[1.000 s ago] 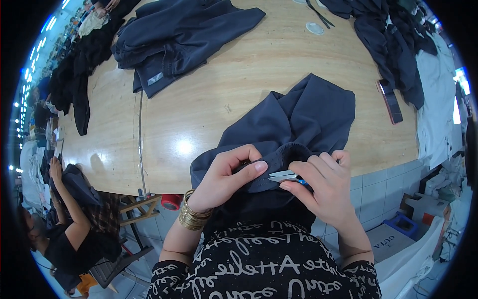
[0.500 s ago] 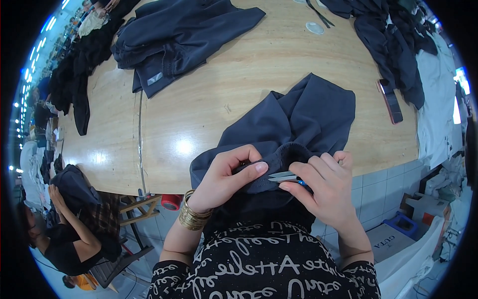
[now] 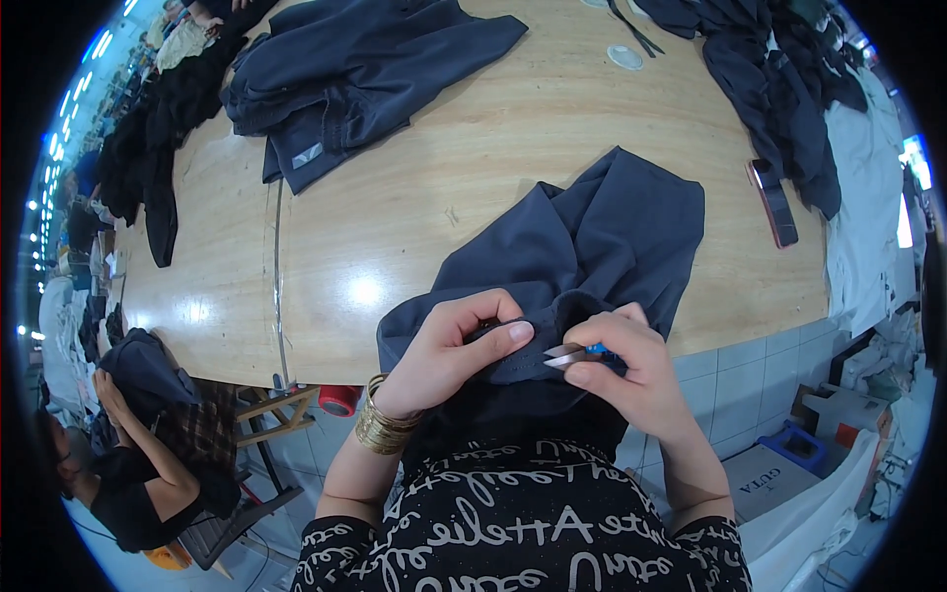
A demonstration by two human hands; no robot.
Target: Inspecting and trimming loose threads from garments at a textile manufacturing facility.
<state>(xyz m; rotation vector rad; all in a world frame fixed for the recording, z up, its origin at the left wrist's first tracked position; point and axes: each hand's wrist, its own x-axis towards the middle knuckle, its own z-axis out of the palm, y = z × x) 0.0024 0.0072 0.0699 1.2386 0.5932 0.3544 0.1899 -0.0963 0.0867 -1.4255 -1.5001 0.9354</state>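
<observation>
A dark grey garment lies bunched over the near table edge, with its gathered, stitched band toward me. My left hand is closed, pinching this band between thumb and fingers. In my right hand is a small pair of thread snips, their metal blades pointing left at the band, just right of my left thumb. A bit of blue shows on the snips between my fingers. Whether the blades touch the fabric or a thread, I cannot tell.
More dark grey garments are piled at the far left and dark cloth at the far right. A phone lies near the right edge, a white disc farther back. At left, a seated person handles dark cloth.
My right hand has turned and drawn its fingers in more tightly around the snips, and the blade tips sit slightly farther right. My left hand and the garment are almost unmoved.
</observation>
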